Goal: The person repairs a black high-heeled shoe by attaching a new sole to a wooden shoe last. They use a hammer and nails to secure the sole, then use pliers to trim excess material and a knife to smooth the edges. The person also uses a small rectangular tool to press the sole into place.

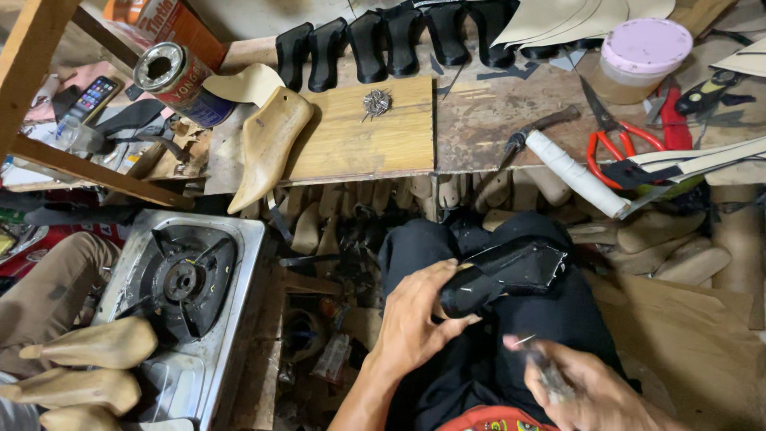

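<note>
Left hand (pixel 416 315) is curled around the toe end of a black leather-covered shoe form (pixel 503 275) resting on the lap. Right hand (pixel 586 387), just right of and below it, is blurred; its fingers close on a slim tool (pixel 546 373) near the form.

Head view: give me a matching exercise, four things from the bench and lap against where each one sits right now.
Things:
1. black shoe upper
2. scissors
3. pile of small nails
4. gas burner

Places:
A. on the wooden board
B. lower left, beside the lap
C. held in the left hand over the lap
D. on the bench at right, near the pink-lidded tub

Pairs: 1-C, 2-D, 3-A, 4-B
</note>
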A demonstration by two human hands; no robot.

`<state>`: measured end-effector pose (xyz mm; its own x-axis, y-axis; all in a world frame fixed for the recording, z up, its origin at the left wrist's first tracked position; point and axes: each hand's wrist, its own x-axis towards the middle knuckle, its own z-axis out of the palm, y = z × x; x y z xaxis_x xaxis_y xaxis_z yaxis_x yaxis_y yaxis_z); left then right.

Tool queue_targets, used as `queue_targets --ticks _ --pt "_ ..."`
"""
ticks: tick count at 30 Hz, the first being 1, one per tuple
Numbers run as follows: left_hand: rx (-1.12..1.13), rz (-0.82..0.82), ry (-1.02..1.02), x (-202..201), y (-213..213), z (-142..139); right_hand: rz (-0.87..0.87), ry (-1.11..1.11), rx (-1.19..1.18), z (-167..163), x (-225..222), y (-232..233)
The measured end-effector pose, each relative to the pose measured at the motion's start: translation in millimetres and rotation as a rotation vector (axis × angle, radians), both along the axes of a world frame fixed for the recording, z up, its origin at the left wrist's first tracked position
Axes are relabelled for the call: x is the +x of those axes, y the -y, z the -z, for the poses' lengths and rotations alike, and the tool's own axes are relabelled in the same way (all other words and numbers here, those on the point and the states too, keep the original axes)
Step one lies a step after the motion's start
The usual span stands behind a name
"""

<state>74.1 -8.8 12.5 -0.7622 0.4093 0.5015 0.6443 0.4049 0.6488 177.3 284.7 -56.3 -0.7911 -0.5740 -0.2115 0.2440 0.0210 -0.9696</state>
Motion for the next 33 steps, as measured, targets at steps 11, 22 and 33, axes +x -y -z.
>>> queue_targets --ticks 11,22,33 --pt "-0.213 0.125 -0.239 14 -13 -35 -0.057 0.038 0.486 -48 -24 -9" --pt "-0.194 0.134 -0.203 20 -1 -21 -0.142 0.373 0.956 -101 -46 15" --pt "-0.296 -0.003 0.049 10 29 -14 -0.117 -0.613 1.027 -94 -159 19"
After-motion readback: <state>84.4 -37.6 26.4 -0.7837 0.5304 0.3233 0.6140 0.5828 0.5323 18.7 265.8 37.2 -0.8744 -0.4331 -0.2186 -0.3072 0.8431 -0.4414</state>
